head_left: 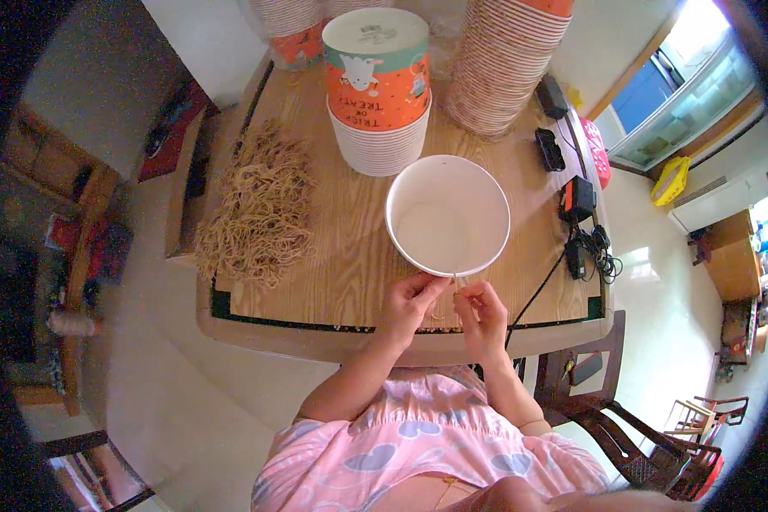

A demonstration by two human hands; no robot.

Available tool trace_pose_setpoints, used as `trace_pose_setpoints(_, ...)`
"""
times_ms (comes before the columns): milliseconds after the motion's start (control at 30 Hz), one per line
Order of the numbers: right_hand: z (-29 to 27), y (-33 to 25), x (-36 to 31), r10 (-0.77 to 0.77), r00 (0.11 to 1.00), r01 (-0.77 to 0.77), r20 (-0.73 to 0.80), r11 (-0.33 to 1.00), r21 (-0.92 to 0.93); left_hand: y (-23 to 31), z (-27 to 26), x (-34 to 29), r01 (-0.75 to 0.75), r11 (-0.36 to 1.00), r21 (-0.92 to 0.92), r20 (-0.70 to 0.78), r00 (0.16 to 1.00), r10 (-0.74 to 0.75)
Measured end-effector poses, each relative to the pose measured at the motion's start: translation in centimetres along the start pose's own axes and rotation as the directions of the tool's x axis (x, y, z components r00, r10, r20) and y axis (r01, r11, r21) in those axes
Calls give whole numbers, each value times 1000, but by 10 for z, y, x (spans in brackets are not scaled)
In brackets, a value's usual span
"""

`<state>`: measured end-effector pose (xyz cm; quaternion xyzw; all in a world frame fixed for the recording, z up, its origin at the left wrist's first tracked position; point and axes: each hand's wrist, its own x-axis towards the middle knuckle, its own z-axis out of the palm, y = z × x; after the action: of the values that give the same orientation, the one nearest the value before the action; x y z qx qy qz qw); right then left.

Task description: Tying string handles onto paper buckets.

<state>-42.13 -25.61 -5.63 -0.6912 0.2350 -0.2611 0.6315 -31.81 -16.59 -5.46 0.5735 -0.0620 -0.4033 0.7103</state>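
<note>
A white paper bucket (448, 224) sits near the table's front edge, its open mouth tilted toward me. My left hand (412, 309) is closed at the near rim, thumb and fingers pinching there. Just right of it, my right hand (484, 319) pinches a thin tan string (456, 282) at the same rim; the exact hold is partly hidden by the fingers. Farther left lies a loose heap of tan strings (260, 209). Behind the bucket stands an upside-down stack of orange, green and white paper buckets (378, 94).
More nested buckets in clear wrap (505, 64) stand at the back right. Along the table's right edge are a black and orange box (578, 198), a black tray (549, 150) and coiled black cables (600, 256). A dark wooden chair (631, 427) stands at lower right.
</note>
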Motion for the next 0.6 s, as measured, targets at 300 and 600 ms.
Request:
trace_pose_setpoints(300,-3,5,0,-51,998,53,27,997,-60,-4,2,1,61,988,-144,39,998,-56)
trace_pose_setpoints(600,0,2,4,-17,998,17,-57,1000,2,-9,1,5,-52,999,-15,24,998,52)
